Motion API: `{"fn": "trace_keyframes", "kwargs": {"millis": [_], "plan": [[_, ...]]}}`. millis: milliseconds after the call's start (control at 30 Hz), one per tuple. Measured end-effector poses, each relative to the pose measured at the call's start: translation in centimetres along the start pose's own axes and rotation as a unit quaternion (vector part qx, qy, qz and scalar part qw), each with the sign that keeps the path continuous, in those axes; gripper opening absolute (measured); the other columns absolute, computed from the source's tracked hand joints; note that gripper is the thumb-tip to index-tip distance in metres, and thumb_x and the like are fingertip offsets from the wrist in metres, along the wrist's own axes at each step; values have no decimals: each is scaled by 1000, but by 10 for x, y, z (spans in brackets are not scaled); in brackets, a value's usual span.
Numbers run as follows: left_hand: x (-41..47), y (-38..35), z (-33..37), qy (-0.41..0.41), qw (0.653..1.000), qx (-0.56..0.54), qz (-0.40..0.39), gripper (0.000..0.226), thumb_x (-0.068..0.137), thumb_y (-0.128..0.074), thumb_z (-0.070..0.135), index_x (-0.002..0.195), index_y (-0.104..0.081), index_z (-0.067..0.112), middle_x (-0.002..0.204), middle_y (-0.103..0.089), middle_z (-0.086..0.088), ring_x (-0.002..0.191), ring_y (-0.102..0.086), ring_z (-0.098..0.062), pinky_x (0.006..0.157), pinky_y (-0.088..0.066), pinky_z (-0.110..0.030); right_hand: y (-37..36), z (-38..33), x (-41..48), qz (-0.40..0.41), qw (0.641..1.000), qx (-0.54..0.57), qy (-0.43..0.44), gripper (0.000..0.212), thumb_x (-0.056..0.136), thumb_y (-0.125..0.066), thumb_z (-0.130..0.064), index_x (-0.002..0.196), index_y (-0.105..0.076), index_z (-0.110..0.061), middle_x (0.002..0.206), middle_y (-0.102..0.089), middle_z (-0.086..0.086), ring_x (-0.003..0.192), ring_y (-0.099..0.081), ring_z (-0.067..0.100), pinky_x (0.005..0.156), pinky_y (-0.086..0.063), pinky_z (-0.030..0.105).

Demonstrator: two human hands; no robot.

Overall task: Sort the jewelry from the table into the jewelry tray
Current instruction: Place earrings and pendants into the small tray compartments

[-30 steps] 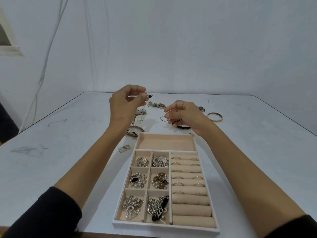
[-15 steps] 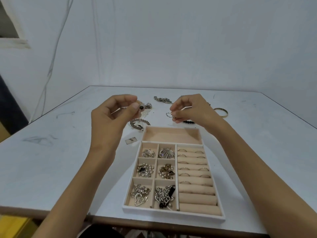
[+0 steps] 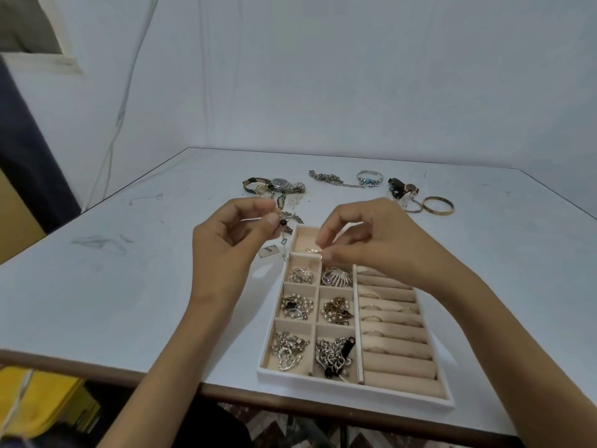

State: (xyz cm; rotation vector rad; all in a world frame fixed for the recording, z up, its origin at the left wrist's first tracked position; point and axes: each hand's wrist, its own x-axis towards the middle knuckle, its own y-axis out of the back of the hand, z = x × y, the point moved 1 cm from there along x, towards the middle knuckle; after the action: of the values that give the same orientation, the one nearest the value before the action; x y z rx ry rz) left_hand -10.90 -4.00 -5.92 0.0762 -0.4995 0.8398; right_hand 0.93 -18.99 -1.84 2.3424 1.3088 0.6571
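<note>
The beige jewelry tray (image 3: 323,384) sits at the table's near edge, its small compartments filled with chains, earrings and brooches, and rings in the roll rows. My left hand (image 3: 232,236) pinches a dangling silver piece with a black bead (image 3: 283,222) just left of the tray's far corner. My right hand (image 3: 365,240) hovers over the tray's top section, fingertips pinching a small ring (image 3: 315,250).
Loose jewelry lies on the far part of the table: watches (image 3: 277,185), a silver chain (image 3: 329,179), a beaded bangle (image 3: 370,178), a gold bangle (image 3: 438,205). A small tag (image 3: 268,251) lies left of the tray. The table edge is close in front.
Both hands moved nearer and lower toward the tray. My right hand now sits over the tray's top section with the ring; the left still holds the beaded piece.
</note>
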Motion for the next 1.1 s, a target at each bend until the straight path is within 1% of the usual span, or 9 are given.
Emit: {"fn": "trace_keyframes", "kwargs": {"millis": [133,267,333,400,500,767,833,933,1100], "plan": [[-2,1,-2,-7,1000,4,-5,13,84,-67,1,95,-69,7,87,-72,-1,75,-69,-15,72,-54,-22,-12,-3,-6,-56,998,12,9,13,76,-74,4,83,-71,-7,69,-70,-3,64,-67,14,65,-55,20],[-2,2,-3,-11,1000,5,-6,13,84,-67,1,95,-68,7,87,-72,1,76,-69,-15,72,-54,-21,-20,-4,-7,-109,993,-10,37,14,76,-74,4,87,-71,-5,76,-71,0,70,-70,22,70,-59,29],[-2,3,-3,-12,1000,3,-4,13,84,-67,1,93,-68,10,86,-72,2,75,-69,-15,72,-53,-20,-24,-3,-6,-115,991,-30,59,15,75,-75,4,86,-72,-6,78,-71,1,73,-70,19,71,-58,30],[-2,3,-2,-15,1000,4,-1,13,84,-67,1,92,-68,11,87,-72,1,75,-69,-15,71,-52,-19,-26,-2,-5,-121,989,-53,73,14,75,-75,3,85,-72,-6,78,-72,3,73,-69,14,69,-54,22],[-3,3,-2,-18,1000,6,-2,13,84,-67,1,92,-68,11,87,-72,0,76,-69,-15,71,-52,-19,-29,1,-5,-123,985,-85,85,13,75,-76,-2,85,-73,-10,77,-72,0,70,-64,14,71,-53,29],[-4,4,-3,-17,1000,11,-6,13,85,-67,0,94,-68,10,88,-71,-2,76,-68,-15,73,-53,-21,-28,2,-7,-124,984,-101,79,10,79,-74,-7,86,-74,-15,76,-71,-7,70,-60,17,69,-49,31],[-3,5,-3,-17,1000,11,-5,13,85,-67,1,94,-68,11,87,-71,-1,77,-68,-15,73,-53,-21,-24,1,-11,-93,990,-78,74,9,82,-72,-11,87,-74,-17,79,-70,-11,72,-62,8,65,-46,18],[-4,6,-3,-18,1000,15,-4,14,85,-67,2,94,-69,12,85,-71,2,76,-69,-15,74,-54,-23,-11,7,-23,4,995,-84,61,14,85,-69,-19,95,-72,-28,94,-70,-19,88,-64,2,70,-47,16],[-5,6,-1,-18,1000,11,-13,13,85,-67,1,95,-69,10,84,-71,4,77,-69,-14,76,-54,-24,4,31,-62,188,981,-52,-16,25,94,-55,-24,110,-67,-37,113,-64,-26,109,-56,-6,79,-38,-1]]}}
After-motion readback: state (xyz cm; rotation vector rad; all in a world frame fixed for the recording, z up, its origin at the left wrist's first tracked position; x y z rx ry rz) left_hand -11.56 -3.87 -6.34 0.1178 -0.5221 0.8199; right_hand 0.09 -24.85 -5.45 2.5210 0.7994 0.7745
